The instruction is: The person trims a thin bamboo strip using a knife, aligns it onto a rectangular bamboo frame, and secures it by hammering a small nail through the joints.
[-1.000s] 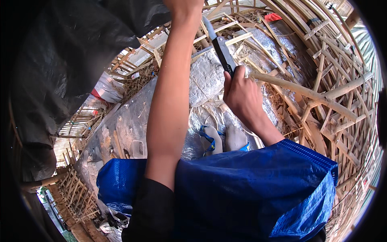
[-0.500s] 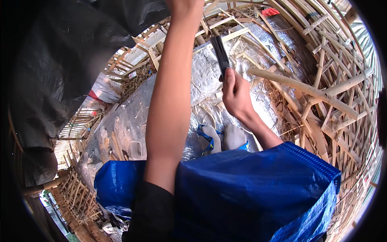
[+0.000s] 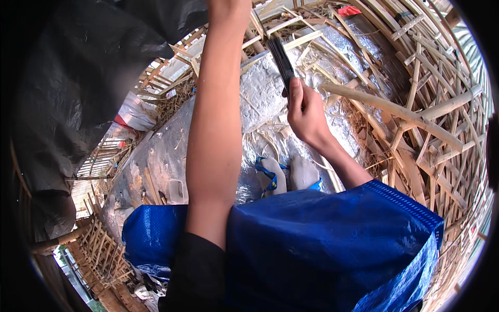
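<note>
My left forearm reaches straight up through the middle to the top edge. Only the base of my left hand (image 3: 228, 5) shows there; its fingers are cut off, so what it holds is hidden. My right hand (image 3: 307, 112) is closed round the lower end of a black-handled tool (image 3: 281, 60), thumb lying along it. This tool has a long, ridged black grip and a thin blade-like part pointing up and left, beside my left wrist. Pale split bamboo strips (image 3: 296, 42) lie just beyond it. Blue plastic sheeting (image 3: 322, 244) covers my lap.
Silvery foil sheeting (image 3: 260, 93) covers the ground, with shavings on it. Piled bamboo poles and slats (image 3: 436, 125) fill the right side, one thick pole (image 3: 390, 109) jutting towards my right hand. Black plastic sheeting (image 3: 88, 78) hangs at left. My feet (image 3: 304, 174) rest below my hands.
My left forearm has shifted slightly left and further up. The right hand and the black-handled tool have moved a little upward, with the grip unchanged.
</note>
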Demonstrator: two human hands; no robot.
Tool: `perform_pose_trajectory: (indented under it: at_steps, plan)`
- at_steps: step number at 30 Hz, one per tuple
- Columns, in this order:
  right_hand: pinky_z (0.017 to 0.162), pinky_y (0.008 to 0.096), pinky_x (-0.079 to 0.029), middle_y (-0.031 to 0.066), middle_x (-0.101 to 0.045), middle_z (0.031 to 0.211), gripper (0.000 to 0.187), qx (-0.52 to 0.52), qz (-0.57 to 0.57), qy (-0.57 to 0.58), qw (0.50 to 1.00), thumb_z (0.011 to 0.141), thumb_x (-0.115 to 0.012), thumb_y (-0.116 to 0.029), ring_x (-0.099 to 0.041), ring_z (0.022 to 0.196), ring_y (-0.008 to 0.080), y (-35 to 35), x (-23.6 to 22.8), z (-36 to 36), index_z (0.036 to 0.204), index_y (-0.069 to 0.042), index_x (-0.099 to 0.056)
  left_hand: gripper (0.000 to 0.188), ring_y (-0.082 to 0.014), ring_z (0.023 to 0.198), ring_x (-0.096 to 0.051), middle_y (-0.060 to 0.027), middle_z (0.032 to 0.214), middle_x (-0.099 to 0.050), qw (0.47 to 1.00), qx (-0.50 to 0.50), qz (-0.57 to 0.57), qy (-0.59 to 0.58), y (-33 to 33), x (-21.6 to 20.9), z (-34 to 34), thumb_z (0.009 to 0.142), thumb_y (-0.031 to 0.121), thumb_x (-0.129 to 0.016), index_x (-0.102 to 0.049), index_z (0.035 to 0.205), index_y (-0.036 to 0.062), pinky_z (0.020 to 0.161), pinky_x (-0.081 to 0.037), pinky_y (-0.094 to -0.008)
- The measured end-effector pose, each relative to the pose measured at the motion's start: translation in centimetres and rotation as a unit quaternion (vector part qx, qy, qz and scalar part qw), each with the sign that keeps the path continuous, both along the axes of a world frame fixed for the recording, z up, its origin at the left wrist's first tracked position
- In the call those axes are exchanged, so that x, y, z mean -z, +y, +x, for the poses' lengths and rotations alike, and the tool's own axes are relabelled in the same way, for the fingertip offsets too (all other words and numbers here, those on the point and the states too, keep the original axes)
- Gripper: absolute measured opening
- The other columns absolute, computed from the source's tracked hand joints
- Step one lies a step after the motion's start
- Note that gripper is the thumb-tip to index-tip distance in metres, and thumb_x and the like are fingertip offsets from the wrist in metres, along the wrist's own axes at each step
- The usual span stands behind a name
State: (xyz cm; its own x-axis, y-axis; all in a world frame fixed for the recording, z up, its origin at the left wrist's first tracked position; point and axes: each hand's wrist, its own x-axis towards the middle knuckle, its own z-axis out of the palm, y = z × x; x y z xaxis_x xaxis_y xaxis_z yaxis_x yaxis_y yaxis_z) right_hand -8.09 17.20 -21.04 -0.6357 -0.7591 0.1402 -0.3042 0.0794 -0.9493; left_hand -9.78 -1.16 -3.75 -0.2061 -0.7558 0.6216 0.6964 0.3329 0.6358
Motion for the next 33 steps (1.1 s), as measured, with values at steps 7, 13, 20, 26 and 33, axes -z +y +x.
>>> perform_pose_trajectory:
  at_steps: [7, 13, 20, 26, 33]
  plan:
    - [0.062, 0.0560, -0.049, 0.0302, -0.061, 0.065, 0.048, 0.005, 0.231, 0.219, 0.948, 0.101, -0.044, -0.031, -0.059, 0.060, 0.0509, 0.5, -0.3, -4.3, 0.074, 0.007, -0.059, 0.052, -0.0080, 0.039, -0.021, 0.0049, 0.051, -0.023, 0.999, 0.028, -0.005, -0.014, 0.8, 0.2, -0.1, 0.104, 0.044, -0.036, -0.027, 0.060, 0.0170, 0.036, -0.020, -0.0248]
    - [0.046, 0.0250, -0.028, -0.0052, -0.038, 0.059, 0.060, 0.029, -0.083, -0.185, 0.979, 0.104, -0.033, -0.052, -0.035, 0.049, 0.0059, 1.9, -4.0, -2.6, 0.099, 0.001, -0.060, 0.053, -0.0084, 0.041, -0.023, 0.0047, 0.052, -0.024, 0.999, -0.012, -0.030, -0.012, -0.2, -0.3, 1.8, 0.104, 0.044, -0.036, -0.027, 0.060, 0.0167, 0.038, -0.022, -0.0254]
    - [0.057, 0.0365, -0.040, 0.0103, -0.049, 0.060, 0.048, 0.020, 0.091, 0.015, 0.996, 0.106, -0.037, -0.036, -0.047, 0.060, 0.0170, 0.7, 3.8, 0.0, 0.085, 0.003, -0.056, 0.054, -0.0076, 0.040, -0.019, 0.0049, 0.051, -0.023, 0.999, 0.042, -0.009, -0.010, -0.4, 0.3, -0.5, 0.103, 0.046, -0.037, -0.026, 0.058, 0.0178, 0.037, -0.020, -0.0249]
    - [0.058, 0.0447, -0.043, 0.0207, -0.057, 0.061, 0.053, 0.002, 0.085, 0.012, 0.996, 0.104, -0.040, -0.037, -0.058, 0.057, 0.0341, 1.1, -0.3, -0.9, 0.081, 0.006, -0.061, 0.053, -0.0086, 0.040, -0.022, 0.0042, 0.051, -0.024, 1.000, 0.021, -0.005, -0.005, -0.3, 0.0, 1.0, 0.104, 0.046, -0.036, -0.028, 0.061, 0.0167, 0.036, -0.022, -0.0251]
    - [0.049, 0.0354, -0.037, 0.0049, -0.049, 0.059, 0.053, -0.063, -0.091, -0.196, 0.974, 0.105, -0.036, -0.040, -0.046, 0.050, 0.0172, 1.9, -1.2, 0.0, 0.081, 0.002, -0.057, 0.053, -0.0080, 0.040, -0.019, 0.0047, 0.051, -0.022, 0.999, 0.044, -0.016, 0.009, 0.5, 0.2, 0.6, 0.104, 0.046, -0.036, -0.025, 0.061, 0.0173, 0.036, -0.019, -0.0244]
